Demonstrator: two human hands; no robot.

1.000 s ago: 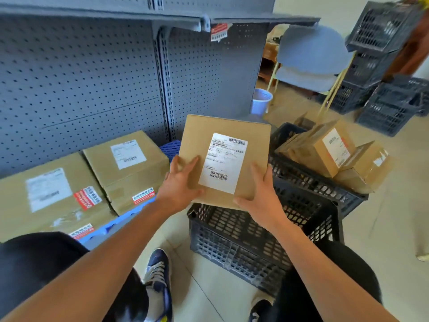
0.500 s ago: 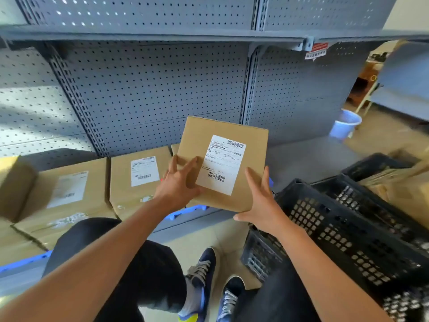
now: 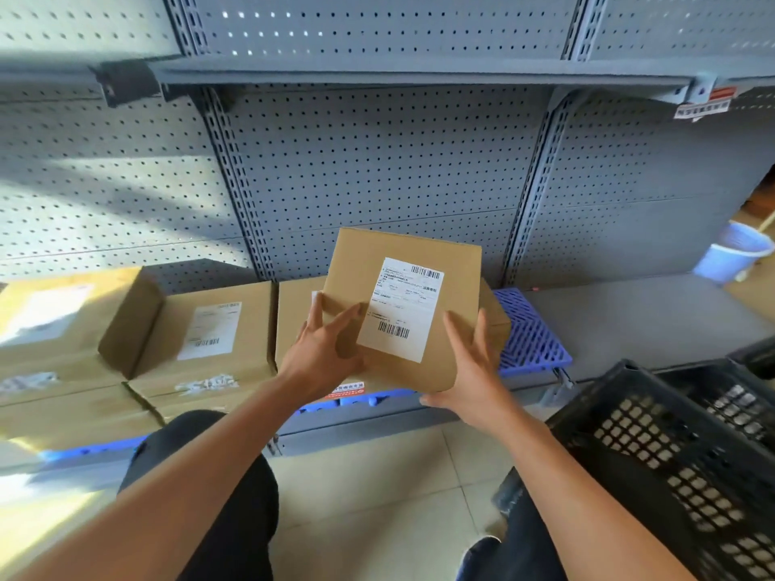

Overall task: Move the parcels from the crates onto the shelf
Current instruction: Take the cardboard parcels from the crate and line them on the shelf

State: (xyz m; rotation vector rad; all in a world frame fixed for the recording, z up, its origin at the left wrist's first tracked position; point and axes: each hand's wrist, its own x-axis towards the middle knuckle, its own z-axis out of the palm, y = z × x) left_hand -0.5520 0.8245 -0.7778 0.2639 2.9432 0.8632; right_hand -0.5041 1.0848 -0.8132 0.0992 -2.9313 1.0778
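I hold a brown cardboard parcel with a white barcode label in both hands, tilted, just above the bottom shelf. My left hand grips its lower left edge, thumb on the front face. My right hand cradles the lower right corner, fingers up the side and thumb under the bottom edge. Several parcels stand in a row on the shelf: one in the middle, a bigger blurred one at the left, and one partly hidden behind the held parcel. A black crate is at the lower right.
The shelved parcels sit on a blue plastic grid. Behind them is grey pegboard, with an upper shelf board overhead. A light blue bucket stands on the floor at the far right. My knees and shoes are over the tiled floor.
I have turned left from the crates to face the shelf. The parcel has travelled with both hands and now hangs over the rightmost shelved parcel. My hold on it is the same.
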